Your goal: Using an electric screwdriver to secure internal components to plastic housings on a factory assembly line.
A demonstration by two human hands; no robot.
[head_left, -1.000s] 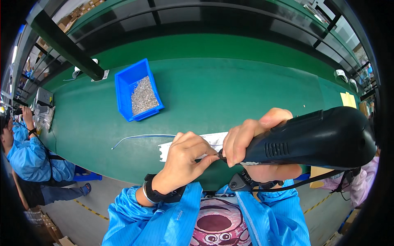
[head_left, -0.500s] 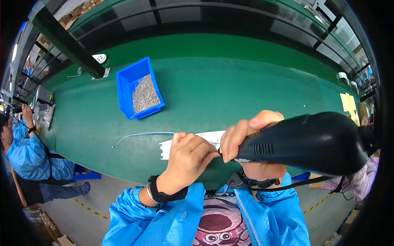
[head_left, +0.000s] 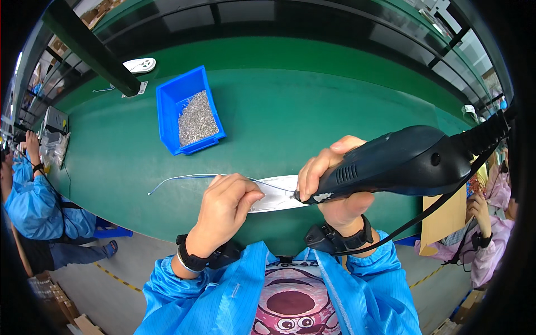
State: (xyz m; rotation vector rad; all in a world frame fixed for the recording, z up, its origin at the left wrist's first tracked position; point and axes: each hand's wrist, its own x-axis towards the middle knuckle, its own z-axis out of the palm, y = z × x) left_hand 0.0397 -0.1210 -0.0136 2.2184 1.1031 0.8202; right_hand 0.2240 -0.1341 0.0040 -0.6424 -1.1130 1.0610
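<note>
My right hand [head_left: 329, 173] is wrapped around a black corded handheld power tool [head_left: 391, 162], its nose pointing left. At that nose ends a thin blue-and-white wire [head_left: 187, 177], which runs left across the bench under my left hand. My left hand [head_left: 229, 201] is closed in a pinch on the wire, a short way left of the tool. Beneath both hands lies a white strip [head_left: 276, 204], apparently paper, with faint marks. The tool's working tip is too small to make out. Beyond my left hand stands a blue bin [head_left: 167, 120] of small silvery metal pieces [head_left: 196, 120].
The green bench [head_left: 335, 106] spreads ahead, with a dark post [head_left: 92, 50] at its back left. A white device [head_left: 139, 65] lies by the post. A co-worker in blue [head_left: 44, 201] sits left; another in pink [head_left: 486, 245] sits right, near a cardboard sheet [head_left: 444, 218].
My left hand has moved left, away from the tool's nose, baring a stretch of wire and the white strip. The tool has shifted slightly left and up.
</note>
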